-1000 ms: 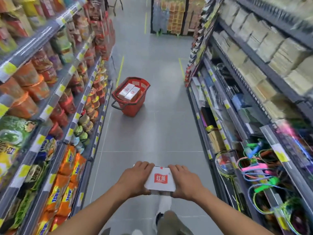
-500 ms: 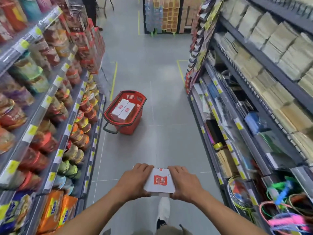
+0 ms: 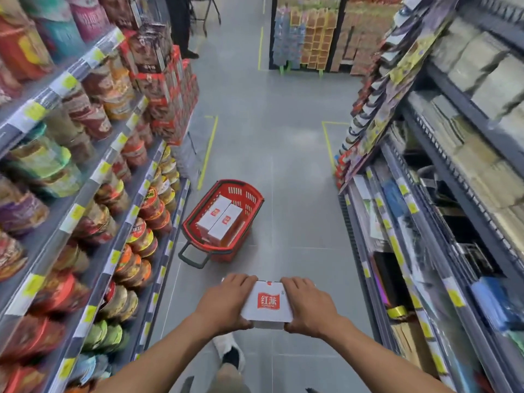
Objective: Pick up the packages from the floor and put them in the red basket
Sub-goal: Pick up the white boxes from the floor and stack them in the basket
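Observation:
I hold a white package (image 3: 267, 304) with a red logo in front of me, low in the head view. My left hand (image 3: 226, 303) grips its left side and my right hand (image 3: 307, 304) grips its right side, fingers curled over the far edge. Just ahead on the grey floor stands the red basket (image 3: 249, 194) with a black handle, close to the left shelf. Two white packages (image 3: 219, 219) of the same kind lie side by side inside it.
Shelves of instant noodle cups (image 3: 141, 239) line the left of the aisle and shelves of wares (image 3: 425, 222) line the right. A display rack (image 3: 309, 35) stands at the far end. A person's legs (image 3: 181, 26) show at the top left. My foot (image 3: 231, 354) is below the package.
I have walked forward along the aisle, so the basket is much nearer and lower in view. Both hands keep the same grip on the package.

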A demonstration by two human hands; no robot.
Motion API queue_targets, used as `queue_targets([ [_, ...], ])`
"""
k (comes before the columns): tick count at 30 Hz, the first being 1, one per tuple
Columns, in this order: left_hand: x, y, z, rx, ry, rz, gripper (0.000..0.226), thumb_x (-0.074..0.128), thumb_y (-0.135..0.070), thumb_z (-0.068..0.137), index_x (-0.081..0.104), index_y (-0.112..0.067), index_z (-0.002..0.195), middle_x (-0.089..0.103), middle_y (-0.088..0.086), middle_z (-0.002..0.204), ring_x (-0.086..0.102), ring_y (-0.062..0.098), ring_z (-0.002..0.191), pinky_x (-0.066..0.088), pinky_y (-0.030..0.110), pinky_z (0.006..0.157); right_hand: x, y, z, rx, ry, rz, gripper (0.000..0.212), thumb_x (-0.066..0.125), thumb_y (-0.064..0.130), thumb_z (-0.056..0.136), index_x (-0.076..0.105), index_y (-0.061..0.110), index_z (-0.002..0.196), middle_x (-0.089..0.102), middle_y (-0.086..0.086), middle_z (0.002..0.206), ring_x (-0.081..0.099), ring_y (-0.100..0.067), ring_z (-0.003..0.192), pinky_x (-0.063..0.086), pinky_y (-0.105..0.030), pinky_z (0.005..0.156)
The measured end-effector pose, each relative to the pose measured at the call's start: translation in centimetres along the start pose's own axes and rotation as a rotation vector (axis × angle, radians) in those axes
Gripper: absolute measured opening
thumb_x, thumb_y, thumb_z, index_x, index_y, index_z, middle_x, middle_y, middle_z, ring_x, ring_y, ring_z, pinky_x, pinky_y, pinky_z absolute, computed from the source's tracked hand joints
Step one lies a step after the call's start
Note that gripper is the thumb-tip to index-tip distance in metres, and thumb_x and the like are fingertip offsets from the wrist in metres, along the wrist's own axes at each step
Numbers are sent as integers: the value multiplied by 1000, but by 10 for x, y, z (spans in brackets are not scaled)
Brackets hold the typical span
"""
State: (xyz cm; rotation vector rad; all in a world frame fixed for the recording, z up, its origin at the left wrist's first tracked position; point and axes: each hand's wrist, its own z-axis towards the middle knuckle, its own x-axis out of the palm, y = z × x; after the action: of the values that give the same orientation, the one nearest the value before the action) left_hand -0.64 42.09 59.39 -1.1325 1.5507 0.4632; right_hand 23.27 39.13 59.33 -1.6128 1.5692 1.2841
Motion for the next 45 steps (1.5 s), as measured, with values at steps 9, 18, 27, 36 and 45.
queue_targets([
  [9, -80, 115, 122, 88, -38, 18, 89, 72, -62, 71, 33, -28, 143, 46, -5, 141, 44, 20, 129, 56, 45, 88, -74, 10, 152, 52, -46, 31, 89, 73, 55, 71, 29, 33, 145, 45, 8, 139, 43, -19, 129, 55, -42, 85],
  [18, -128, 186, 223, 97, 19, 32, 87, 71, -61, 77, 30, -26, 145, 46, -2, 142, 42, 20, 129, 56, 44, 88, -112, -3, 270, 70, -53, 99, 86, 74, 55, 72, 30, 32, 143, 46, 8, 140, 44, -17, 128, 53, -34, 84],
  [27, -147, 238, 368, 69, 114, 15, 95, 62, -69, 79, 25, -22, 152, 41, -1, 148, 40, 21, 132, 53, 43, 92, -141, -72, 407, 65, 25, 183, 95, 73, 56, 74, 23, 31, 151, 39, 5, 148, 36, -18, 137, 54, -37, 93],
  [36, -161, 293, 480, -34, 138, -83, 95, 69, -65, 75, 25, -26, 149, 39, -5, 147, 36, 17, 135, 55, 41, 93, -145, -150, 524, 98, -2, 460, 111, 74, 40, 72, 11, 22, 162, 22, 3, 161, 26, -20, 147, 38, -34, 115],
  [45, -134, 358, 541, 22, 199, -267, 97, 68, -71, 75, 23, -30, 150, 35, -11, 148, 31, 8, 135, 39, 31, 109, -85, -191, 584, 270, 161, 871, 122, 89, 35, 60, 16, 46, 157, 45, 24, 148, 49, -3, 133, 50, -39, 107],
])
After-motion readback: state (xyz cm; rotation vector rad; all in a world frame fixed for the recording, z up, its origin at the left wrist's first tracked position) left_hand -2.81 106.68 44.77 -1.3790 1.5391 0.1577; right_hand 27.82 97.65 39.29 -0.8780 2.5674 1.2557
